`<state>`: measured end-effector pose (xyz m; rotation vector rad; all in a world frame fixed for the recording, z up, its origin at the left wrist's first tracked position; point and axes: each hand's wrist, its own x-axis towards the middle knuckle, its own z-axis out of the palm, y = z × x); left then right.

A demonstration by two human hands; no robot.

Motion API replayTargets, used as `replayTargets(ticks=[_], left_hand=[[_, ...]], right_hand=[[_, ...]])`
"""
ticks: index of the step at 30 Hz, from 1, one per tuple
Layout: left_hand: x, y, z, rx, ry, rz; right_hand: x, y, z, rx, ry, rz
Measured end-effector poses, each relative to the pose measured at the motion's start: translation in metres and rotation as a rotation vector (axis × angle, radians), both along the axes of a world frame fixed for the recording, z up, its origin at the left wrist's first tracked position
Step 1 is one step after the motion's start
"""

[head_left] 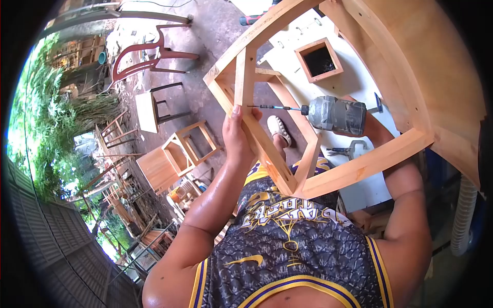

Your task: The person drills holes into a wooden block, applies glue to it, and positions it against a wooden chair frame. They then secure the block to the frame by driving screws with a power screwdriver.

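A light wooden chair frame (367, 160) is held up in front of my chest, with a broad curved panel at its right. My left hand (238, 134) is closed around a rail at the left corner, its thumb near the joint with a crosspiece. A dark, worn cordless drill (336, 115) points left, and its long thin bit (277, 108) reaches that joint. Whether the tip is inside the wood is too small to tell. My right hand (374, 128) is behind the drill, gripping it; its fingers are mostly hidden.
Below the frame is a white worktable (372, 92) bearing a square wooden box (318, 60) and a metal clamp (354, 150). A red-and-black power tool (250, 20) lies farther up. A red plastic chair (154, 56), a small table (147, 112) and a wooden chair (172, 154) stand left.
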<state>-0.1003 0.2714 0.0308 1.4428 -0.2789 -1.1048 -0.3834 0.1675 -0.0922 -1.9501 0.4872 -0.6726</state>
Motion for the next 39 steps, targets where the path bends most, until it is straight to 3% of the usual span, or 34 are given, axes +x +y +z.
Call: replayTargets(ticks=[9,12,18,23,24,25,27,39], left_hand=[[-0.005,-0.002,0.006,0.149,-0.067,-0.026],[-0.006,-0.002,0.002,0.092,0.034,0.010],[-0.001,0.001,-0.001,0.092,-0.148,-0.071],[-0.008,-0.008,0.029,0.185,0.236,0.041],[-0.011,-0.011,0.022,0.314,0.094,0.071],[-0.008,-0.008,0.018,0.316,0.095,0.071],[-0.003,-0.003,0.007,0.213,-0.161,-0.094],[-0.008,-0.005,0.013,0.170,-0.163,-0.103]], right_hand=[[0.004,-0.004,0.005,0.000,0.003,0.028],[0.008,-0.004,0.005,0.029,0.004,0.043],[0.008,-0.001,0.013,0.086,0.018,0.077],[0.005,-0.004,0.020,0.119,0.036,0.095],[0.005,-0.004,0.022,0.128,0.038,0.098],[0.007,-0.004,0.023,0.136,0.040,0.101],[0.009,-0.005,0.024,0.155,0.045,0.107],[0.025,-0.004,0.030,0.270,0.051,0.155]])
